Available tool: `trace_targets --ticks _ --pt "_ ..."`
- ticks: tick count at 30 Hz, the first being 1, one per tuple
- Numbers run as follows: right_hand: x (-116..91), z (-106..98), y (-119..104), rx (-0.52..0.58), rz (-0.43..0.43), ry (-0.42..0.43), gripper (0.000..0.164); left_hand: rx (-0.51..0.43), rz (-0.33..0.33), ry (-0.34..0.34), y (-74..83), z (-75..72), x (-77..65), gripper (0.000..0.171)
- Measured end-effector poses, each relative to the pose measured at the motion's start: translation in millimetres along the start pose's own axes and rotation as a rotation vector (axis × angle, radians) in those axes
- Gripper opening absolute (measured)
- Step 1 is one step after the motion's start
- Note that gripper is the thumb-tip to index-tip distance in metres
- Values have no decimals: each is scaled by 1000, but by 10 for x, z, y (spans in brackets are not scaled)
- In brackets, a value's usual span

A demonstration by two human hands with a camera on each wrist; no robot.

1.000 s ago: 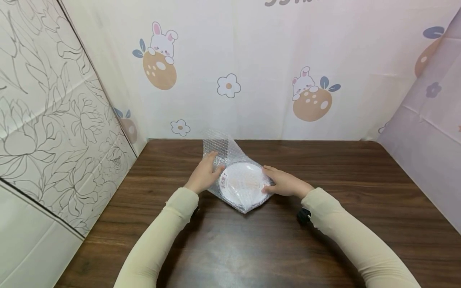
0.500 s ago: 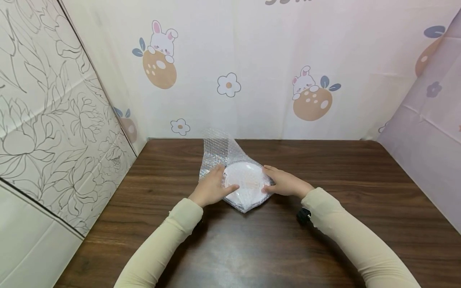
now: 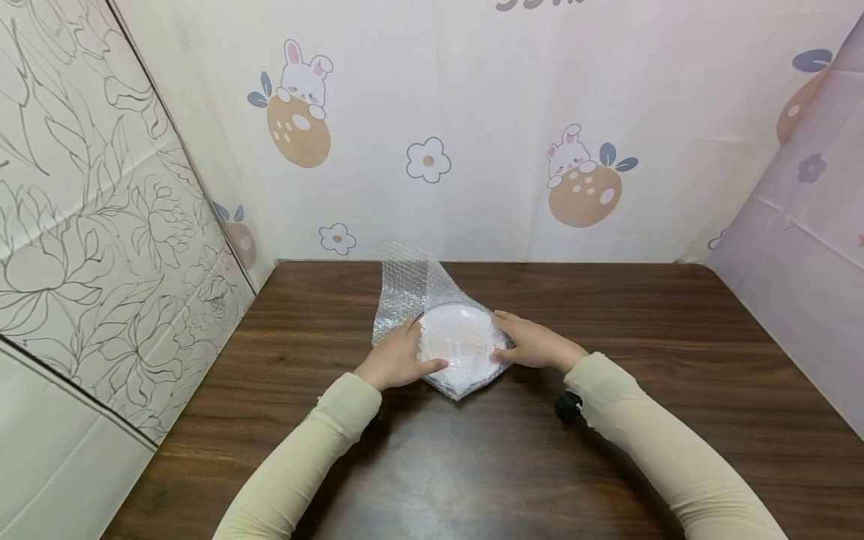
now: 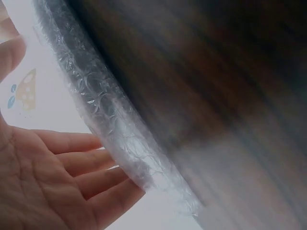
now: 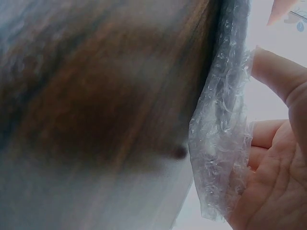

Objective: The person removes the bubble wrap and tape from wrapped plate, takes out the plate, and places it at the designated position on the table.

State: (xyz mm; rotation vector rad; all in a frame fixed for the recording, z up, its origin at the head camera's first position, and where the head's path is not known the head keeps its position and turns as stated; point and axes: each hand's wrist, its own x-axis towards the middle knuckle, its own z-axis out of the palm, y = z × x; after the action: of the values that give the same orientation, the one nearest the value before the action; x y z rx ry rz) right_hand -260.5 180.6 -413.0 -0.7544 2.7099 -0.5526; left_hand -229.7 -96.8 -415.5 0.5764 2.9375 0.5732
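Nearly straight and gripping nothing, the fingers (image 4: pixel 79 163) of the left hand (image 3: pixel 398 358) touch the wrap (image 3: pixel 403 300); the right hand (image 3: pixel 538 342) rests opposite, thumb and fingers spread along the edge, not clasping. They probably steady the plate (image 3: pixel 460 341), which sits inside the wrap, mid-table (image 3: pixel 506 465). One unfolded end reaches toward the wall (image 3: pixel 486 112).

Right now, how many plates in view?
1: a white plate inside bubble wrap, between the left grip and right grip. Any stacked beneath it would be hidden.
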Motion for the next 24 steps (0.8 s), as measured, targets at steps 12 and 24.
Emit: trace_targets --ticks 12,24 --pt "-3 -8 -1 -10 -10 14 83 -9 -23 -83 -28 -1 28 103" --pt "5 -52 -9 -30 -28 66 80 0 -19 -80 -47 13 47 102"
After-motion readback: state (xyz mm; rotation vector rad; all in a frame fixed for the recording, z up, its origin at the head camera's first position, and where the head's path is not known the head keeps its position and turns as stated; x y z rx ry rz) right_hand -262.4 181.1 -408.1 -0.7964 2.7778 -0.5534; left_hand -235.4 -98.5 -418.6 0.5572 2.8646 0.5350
